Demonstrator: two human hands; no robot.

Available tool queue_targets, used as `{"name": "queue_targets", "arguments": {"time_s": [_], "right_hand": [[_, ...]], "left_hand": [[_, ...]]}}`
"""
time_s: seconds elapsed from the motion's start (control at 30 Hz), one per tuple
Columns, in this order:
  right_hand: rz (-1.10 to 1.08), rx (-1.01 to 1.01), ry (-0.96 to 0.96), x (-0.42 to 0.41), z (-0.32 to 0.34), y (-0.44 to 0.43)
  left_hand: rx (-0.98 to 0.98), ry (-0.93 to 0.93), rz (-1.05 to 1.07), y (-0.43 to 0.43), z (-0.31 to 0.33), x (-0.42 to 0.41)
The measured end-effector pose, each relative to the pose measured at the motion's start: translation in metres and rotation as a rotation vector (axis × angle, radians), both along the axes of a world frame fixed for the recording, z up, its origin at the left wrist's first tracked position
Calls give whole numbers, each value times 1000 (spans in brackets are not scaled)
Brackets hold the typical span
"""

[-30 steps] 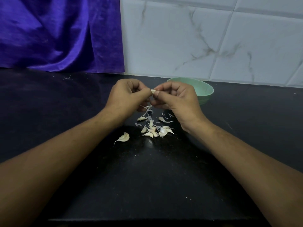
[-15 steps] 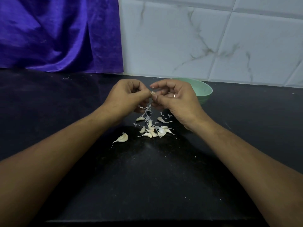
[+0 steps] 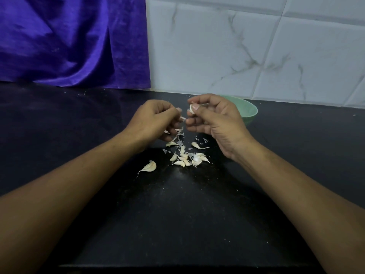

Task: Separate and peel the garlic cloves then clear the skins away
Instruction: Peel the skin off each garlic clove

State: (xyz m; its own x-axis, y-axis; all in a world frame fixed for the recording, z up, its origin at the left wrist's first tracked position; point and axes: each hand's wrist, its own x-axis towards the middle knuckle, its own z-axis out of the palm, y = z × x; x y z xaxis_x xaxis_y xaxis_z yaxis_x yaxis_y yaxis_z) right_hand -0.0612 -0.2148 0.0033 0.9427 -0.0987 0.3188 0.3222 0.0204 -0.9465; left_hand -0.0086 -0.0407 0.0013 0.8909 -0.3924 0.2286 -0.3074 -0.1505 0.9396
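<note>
Right hand (image 3: 215,123) raised above the table (image 3: 177,224), palm turned toward the left, fingers curled; thumb and forefinger pinch a clove (image 3: 190,110), pale and mostly bare on the side that shows. Left hand (image 3: 154,121) level with it and just beside, a narrow gap between the two; its fingers are curled in, thumb and forefinger pinching a skin flake (image 3: 182,118) that sticks out toward the right hand. Flake and clove not touching. More thin scraps (image 3: 179,133) show just under the left fingers; cannot tell whether these are held or lie on the table. Below and between both hands, on the table: a pile (image 3: 185,158) of cloves with pointed tails, mixed with papery bits of skin, loosely heaped, some touching one another. Two more lie a little farther back, nearer the hands, with small skin chips around them. One lone clove (image 3: 150,167) lies apart to the left of the pile, tail pointing toward the near left. Bowl (image 3: 249,110), green, stands on the table behind the right hand, partly hidden by it; contents not visible. Table dark, speckled with fine pale crumbs. Both forearms bare, reaching in from the near corners. Back edge: purple cloth (image 3: 69,46) hanging on the left, white marbled tile wall (image 3: 256,52) on the right.
</note>
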Motion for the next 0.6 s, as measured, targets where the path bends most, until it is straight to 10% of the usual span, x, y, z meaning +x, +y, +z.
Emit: {"name": "queue_targets", "arguments": {"time_s": [0.6], "right_hand": [[-31, -183, 31, 1, -3, -4]], "left_hand": [[-157, 60, -31, -1, -1, -1]]}}
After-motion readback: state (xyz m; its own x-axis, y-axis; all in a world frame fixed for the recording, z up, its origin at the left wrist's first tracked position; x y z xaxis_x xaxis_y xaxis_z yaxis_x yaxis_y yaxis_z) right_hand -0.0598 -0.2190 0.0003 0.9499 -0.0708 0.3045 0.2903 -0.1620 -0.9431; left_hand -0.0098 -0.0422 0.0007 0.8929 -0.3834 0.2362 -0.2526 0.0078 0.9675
